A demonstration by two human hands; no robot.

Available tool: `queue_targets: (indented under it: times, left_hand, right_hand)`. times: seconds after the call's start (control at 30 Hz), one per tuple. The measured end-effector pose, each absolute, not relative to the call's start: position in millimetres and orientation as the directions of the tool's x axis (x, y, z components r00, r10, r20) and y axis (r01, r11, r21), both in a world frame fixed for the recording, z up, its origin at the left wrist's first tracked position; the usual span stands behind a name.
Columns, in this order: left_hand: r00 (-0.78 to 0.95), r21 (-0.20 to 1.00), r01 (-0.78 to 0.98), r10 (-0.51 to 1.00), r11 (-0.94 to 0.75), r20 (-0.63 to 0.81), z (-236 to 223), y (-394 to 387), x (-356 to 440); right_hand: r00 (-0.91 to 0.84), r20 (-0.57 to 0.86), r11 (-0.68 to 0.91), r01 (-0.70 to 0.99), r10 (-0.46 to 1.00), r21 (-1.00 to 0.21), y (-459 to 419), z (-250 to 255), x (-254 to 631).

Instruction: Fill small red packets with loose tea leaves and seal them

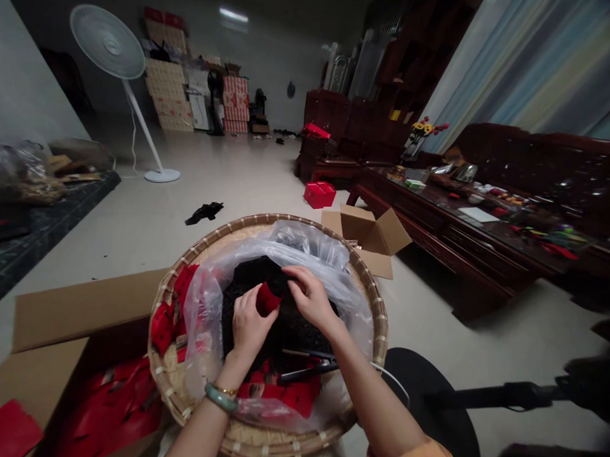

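As left fingers [247,300] pinch a red packet [267,299], relaxed right fingers [298,275] touch dark leaves [253,277] in a bamboo basket [225,232].

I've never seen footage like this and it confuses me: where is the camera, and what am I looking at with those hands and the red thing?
This is a single picture from a camera worn on a person's head, looking forward and down, so you see roughly what they see. No machine is shown, just their two bare hands. The left hand, wearing a green bangle, holds a small red packet. The right hand is close beside it, above a dark, crumbly heap. The heap sits in a clear plastic bag, inside a round woven tray. More red packets lie in the tray, and others fill a cardboard box at lower left.
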State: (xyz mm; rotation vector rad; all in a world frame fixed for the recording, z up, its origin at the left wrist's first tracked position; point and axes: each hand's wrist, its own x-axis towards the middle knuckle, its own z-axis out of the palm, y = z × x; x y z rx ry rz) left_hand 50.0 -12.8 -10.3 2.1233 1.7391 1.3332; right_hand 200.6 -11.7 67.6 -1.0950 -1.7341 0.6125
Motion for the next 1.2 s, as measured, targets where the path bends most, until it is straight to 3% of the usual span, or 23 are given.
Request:
queue_targets:
  times: [0.2,0.5,0.63,0.8,1.0,1.1,1.2]
  left_hand:
    - [-0.018,0.559,0.734,0.812,-0.385,0.583,-13.4,-14.8,53.7]
    - [-0.079,0.593,0.66,0.743,-0.461,0.665,-8.3,-21.4,52.5]
    - [-0.095,0.627,0.642,0.766,-0.44,0.635,-8.8,-24.0,55.5]
    - [-0.104,0.668,0.633,0.813,-0.39,0.573,-11.8,-22.7,57.5]
    - [-0.222,0.745,0.629,0.867,-0.222,0.446,-17.5,-22.9,57.6]
    - [-0.173,0.733,0.631,0.874,-0.255,0.453,-18.1,-25.9,60.6]
    - [-0.128,0.747,0.611,0.898,-0.263,0.421,-13.6,-25.7,59.2]
  right_hand:
    - [-0.23,0.291,0.367,0.447,0.929,-0.816,-25.8,52.7,208.9]
    - [-0.037,0.45,0.432,0.357,0.892,-0.828,-31.7,60.7,199.7]
    - [0.028,0.479,0.441,0.345,0.877,-0.828,-35.2,61.5,196.5]
    - [-0.115,0.487,0.485,0.434,0.866,-0.759,-38.6,61.5,191.3]
    - [-0.118,0.535,0.521,0.475,0.837,-0.709,-42.2,57.4,192.7]
    - [-0.225,0.465,0.503,0.566,0.856,-0.653,-41.0,51.4,192.9]
    - [-0.234,0.369,0.433,0.598,0.899,-0.674,-34.1,44.8,195.4]
